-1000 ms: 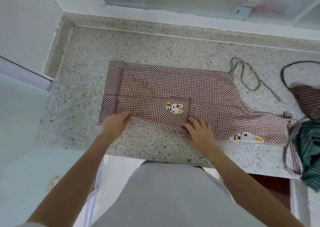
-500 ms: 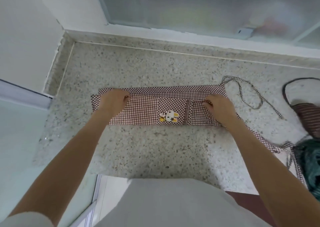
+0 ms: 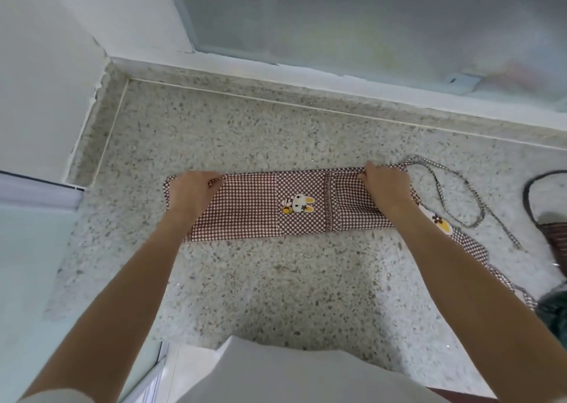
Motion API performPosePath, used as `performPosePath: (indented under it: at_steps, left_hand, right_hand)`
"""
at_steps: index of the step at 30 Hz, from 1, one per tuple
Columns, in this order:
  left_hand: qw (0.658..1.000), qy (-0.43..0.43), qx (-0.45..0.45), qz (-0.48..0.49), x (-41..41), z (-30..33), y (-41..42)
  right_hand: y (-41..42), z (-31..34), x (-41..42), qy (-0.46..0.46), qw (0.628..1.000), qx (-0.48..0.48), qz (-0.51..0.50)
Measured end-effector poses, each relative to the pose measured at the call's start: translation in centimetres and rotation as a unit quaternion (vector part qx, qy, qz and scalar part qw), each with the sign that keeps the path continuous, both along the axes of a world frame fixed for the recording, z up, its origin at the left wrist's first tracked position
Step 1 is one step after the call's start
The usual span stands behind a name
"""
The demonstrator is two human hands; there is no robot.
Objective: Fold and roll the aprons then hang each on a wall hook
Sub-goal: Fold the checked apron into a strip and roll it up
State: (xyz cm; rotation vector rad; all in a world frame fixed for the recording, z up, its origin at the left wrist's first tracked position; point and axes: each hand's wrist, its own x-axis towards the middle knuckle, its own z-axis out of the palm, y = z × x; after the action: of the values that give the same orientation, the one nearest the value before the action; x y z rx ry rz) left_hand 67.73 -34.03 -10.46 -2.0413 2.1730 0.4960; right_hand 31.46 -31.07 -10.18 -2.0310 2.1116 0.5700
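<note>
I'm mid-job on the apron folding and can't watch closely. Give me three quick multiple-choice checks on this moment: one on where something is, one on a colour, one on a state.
1. Where does the checked apron lie?
A. on the speckled counter
B. on a wall hook
C. draped over the window ledge

2. What colour are the apron's checks?
A. blue and white
B. brown and white
C. green and yellow

3. What state is the apron in?
A. rolled into a tight tube
B. spread fully open
C. folded into a long narrow strip

Answers:
1 A: the apron lies flat on the counter, below the frosted window.
2 B: brown and white squares surround the rabbit patch.
3 C: the left hand and the right hand grip the strip's far edge near each end, with the neck strap trailing loose to the right.
</note>
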Motion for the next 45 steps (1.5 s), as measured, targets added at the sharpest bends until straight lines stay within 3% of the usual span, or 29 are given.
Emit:
performPosePath:
  at_steps: [6, 12, 17, 20, 24, 30, 37, 42, 45]
  left_hand:
    - [1.0, 0.009, -0.018, 0.002, 0.5, -0.9, -0.5]
    - [0.998, 0.028, -0.055, -0.011, 0.2, -1.4, 0.0]
    - [0.98, 0.115, -0.09, -0.136, -5.3, -1.2, 1.4]
    - [0.957, 0.161, -0.045, -0.239, -11.4, -1.2, 3.2]
    - [0.942, 0.123, 0.069, -0.303, -17.6, -2.3, 6.1]
    - [0.942, 0.112, 0.061, -0.31, -16.2, -3.4, 6.5]
    - [0.94, 0.074, 0.083, -0.322, -13.0, -3.1, 6.8]
    - [0.96, 0.09, 0.052, -0.259, -14.4, -2.6, 7.1]
    - [0.961, 0.069, 0.029, -0.267, -14.9, -3.0, 7.5]
  right_hand:
    - [-1.4, -0.4, 0.1, 0.037, 0.999, 0.0, -0.006]
    - [-1.4, -0.6, -0.4, 0.006, 0.999, -0.028, -0.039]
    - [1.2, -1.1, -2.8, -0.154, 0.975, -0.08, -0.135]
    - [4.1, -1.0, -4.8, -0.167, 0.969, -0.086, -0.16]
    - [8.1, -1.4, -7.0, -0.181, 0.965, -0.062, -0.179]
    - [9.6, -0.3, -8.8, -0.215, 0.951, -0.054, -0.216]
    - [8.4, -1.3, -9.7, -0.182, 0.966, -0.05, -0.179]
    - [10.9, -1.7, -10.8, -0.243, 0.956, -0.037, -0.161]
    - [11.7, -1.7, -11.9, -0.217, 0.966, -0.051, -0.129]
